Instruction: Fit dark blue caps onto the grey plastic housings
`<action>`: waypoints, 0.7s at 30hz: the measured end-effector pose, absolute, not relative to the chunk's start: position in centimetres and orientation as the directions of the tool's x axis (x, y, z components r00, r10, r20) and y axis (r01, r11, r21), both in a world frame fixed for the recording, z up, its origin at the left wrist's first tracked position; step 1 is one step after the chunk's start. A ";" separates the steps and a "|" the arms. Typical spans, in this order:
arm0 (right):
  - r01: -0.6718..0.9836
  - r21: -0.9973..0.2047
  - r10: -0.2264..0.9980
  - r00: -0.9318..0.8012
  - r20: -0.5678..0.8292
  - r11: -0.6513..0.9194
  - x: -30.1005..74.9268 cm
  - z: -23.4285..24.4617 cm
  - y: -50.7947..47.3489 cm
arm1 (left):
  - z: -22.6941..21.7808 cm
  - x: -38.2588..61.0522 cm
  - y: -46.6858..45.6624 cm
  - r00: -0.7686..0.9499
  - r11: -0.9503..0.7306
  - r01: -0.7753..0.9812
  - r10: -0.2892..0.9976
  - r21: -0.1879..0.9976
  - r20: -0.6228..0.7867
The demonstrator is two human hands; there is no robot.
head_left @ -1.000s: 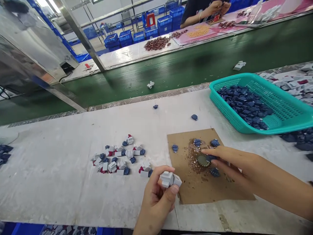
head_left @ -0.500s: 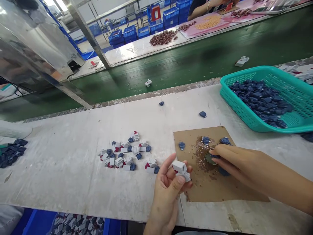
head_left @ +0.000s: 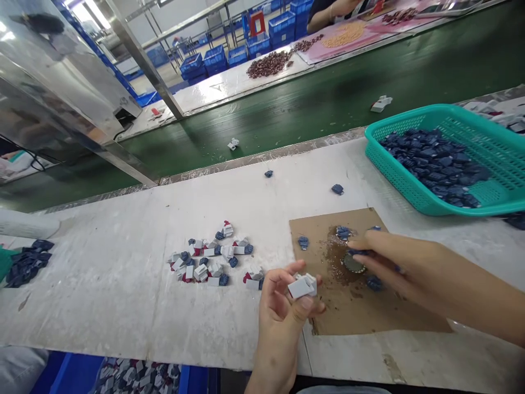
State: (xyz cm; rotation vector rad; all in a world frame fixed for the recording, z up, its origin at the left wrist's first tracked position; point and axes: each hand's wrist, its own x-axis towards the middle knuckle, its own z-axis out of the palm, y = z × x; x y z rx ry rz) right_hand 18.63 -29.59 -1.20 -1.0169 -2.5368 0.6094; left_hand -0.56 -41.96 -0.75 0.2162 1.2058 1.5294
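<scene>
My left hand is closed on a white plastic piece, gripped between thumb and fingers above the near left edge of a brown cardboard sheet. Over the cardboard, my right hand pinches a small dark blue plastic piece, partly hidden by the fingers. Just under its fingertips is a small round dish, ringed by a wet, speckled stain. More blue pieces lie about on the cardboard. Left of my left hand, a cluster of white, blue and red assembled pieces rests on the white table.
A green basket of blue pieces stands at right. Beyond the table runs a green conveyor belt carrying white pieces. A metal post rises at left. A blue bin sits below the near edge. Another person's arm shows across the belt.
The white piece in my left hand has turned, showing a broader flat side. My right hand has shifted slightly, uncovering more of the round dish. White pieces on the belt moved left.
</scene>
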 end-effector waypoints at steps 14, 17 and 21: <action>0.303 -0.925 0.846 -0.532 0.035 0.229 17.3 1.6 -34.3 | -0.9 1.1 -42.2 -0.237 0.062 -0.682 0.924 0.728 -0.301; 0.316 -0.914 0.830 -0.557 0.037 0.253 17.1 1.9 -34.3 | -0.4 1.4 -41.7 -0.312 0.046 -0.711 0.873 0.702 -0.374; 0.374 -0.877 0.814 -0.580 0.034 0.303 17.1 2.4 -34.1 | 0.1 1.4 -41.3 -0.318 0.099 -0.738 0.821 0.668 -0.474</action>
